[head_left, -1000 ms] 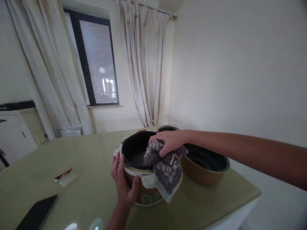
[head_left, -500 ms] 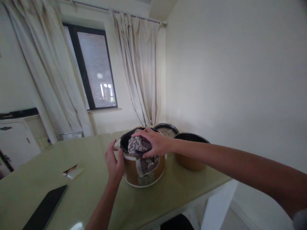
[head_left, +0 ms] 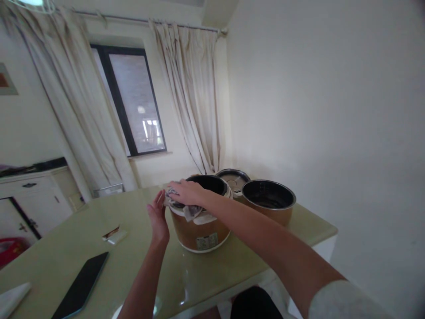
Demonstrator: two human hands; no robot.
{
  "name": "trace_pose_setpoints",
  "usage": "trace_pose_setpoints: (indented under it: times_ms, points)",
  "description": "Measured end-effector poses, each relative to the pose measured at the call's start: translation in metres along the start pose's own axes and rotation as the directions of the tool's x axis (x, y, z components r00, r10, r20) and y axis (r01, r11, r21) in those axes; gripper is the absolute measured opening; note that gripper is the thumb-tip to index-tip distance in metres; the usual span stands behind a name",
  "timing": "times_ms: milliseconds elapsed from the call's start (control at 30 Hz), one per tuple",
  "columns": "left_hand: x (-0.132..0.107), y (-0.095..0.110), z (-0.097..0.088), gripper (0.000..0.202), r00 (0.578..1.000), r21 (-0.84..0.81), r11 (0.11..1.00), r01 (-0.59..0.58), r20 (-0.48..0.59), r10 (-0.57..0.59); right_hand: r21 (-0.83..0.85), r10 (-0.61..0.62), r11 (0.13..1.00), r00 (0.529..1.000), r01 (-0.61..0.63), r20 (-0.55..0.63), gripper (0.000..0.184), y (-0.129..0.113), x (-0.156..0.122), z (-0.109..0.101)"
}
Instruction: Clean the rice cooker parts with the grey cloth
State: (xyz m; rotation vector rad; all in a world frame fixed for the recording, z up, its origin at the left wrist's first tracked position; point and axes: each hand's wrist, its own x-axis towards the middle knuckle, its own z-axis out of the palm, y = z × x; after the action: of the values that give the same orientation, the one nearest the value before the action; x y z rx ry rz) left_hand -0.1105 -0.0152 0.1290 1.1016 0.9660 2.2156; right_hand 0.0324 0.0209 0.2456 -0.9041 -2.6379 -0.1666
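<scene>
A brown and white rice cooker (head_left: 191, 230) stands on the table with its top open and its dark inside showing. My right hand (head_left: 188, 193) presses a grey-and-white patterned cloth (head_left: 191, 213) onto the left part of the cooker's rim. The cloth is bunched under the fingers, and one end hangs over the front. My left hand (head_left: 159, 220) steadies the cooker at its left side, fingers up by the rim and close to the cloth. Part of the rim is hidden behind my right hand.
A brown inner pot (head_left: 274, 213) with a dark interior stands right of the cooker, close to the wall. Behind lies a round lid (head_left: 235, 178). On the pale green table (head_left: 133, 266) are a small packet (head_left: 115, 235) and a dark tablet (head_left: 83, 283); a white object (head_left: 13, 297) lies at far left.
My right hand has moved the cloth from the front of the cooker to its left rim. The view has shifted, showing more of the inner pot. My left hand stays at the cooker's side.
</scene>
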Motion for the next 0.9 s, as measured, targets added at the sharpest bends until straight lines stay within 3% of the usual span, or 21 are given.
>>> trace_pose_setpoints:
  times_ms: [67, 133, 267, 333, 433, 567, 667, 767, 900]
  points:
    - [-0.001, -0.003, -0.002, 0.079, 0.999, 0.047, 0.998, -0.031, 0.019, 0.03, 0.018, 0.061, 0.998, 0.998, -0.061, -0.022, 0.048, 0.001, 0.014, 0.007]
    - [-0.001, -0.007, -0.005, 0.079, 0.998, 0.098, 0.993, -0.061, 0.034, 0.058, 0.038, 0.048, 0.998, 0.995, -0.044, -0.092, 0.049, 0.0, 0.02, 0.009]
    - [0.002, -0.016, -0.013, 0.081, 0.993, 0.221, 0.969, -0.115, 0.031, 0.111, 0.041, -0.145, 0.988, 0.982, 0.152, -0.124, 0.048, 0.001, 0.011, -0.004]
    - [0.003, -0.019, -0.016, 0.081, 0.99, 0.315, 0.938, -0.144, 0.052, 0.134, 0.027, -0.265, 0.963, 0.961, 0.268, -0.077, 0.045, 0.007, -0.003, -0.016]
    - [0.003, -0.017, -0.021, 0.076, 0.961, 0.398, 0.878, -0.267, 0.172, 0.215, -0.008, -0.381, 0.925, 0.925, 0.381, 0.009, 0.044, 0.019, -0.034, -0.041]
    - [0.0, -0.009, -0.024, 0.067, 0.883, 0.46, 0.762, -0.455, 0.34, 0.323, -0.122, -0.436, 0.882, 0.887, 0.455, 0.153, 0.043, 0.029, -0.074, -0.079]
    - [-0.004, -0.006, -0.023, 0.059, 0.842, 0.509, 0.676, -0.532, 0.399, 0.362, -0.201, -0.447, 0.834, 0.843, 0.514, 0.3, 0.039, 0.032, -0.091, -0.102]
    - [-0.007, -0.004, -0.02, 0.055, 0.835, 0.527, 0.65, -0.547, 0.398, 0.38, -0.252, -0.415, 0.805, 0.813, 0.538, 0.409, 0.036, 0.034, -0.098, -0.111]
    - [-0.01, -0.006, -0.014, 0.055, 0.847, 0.56, 0.635, -0.532, 0.36, 0.392, -0.294, -0.439, 0.778, 0.816, 0.555, 0.377, 0.038, 0.027, -0.098, -0.101]
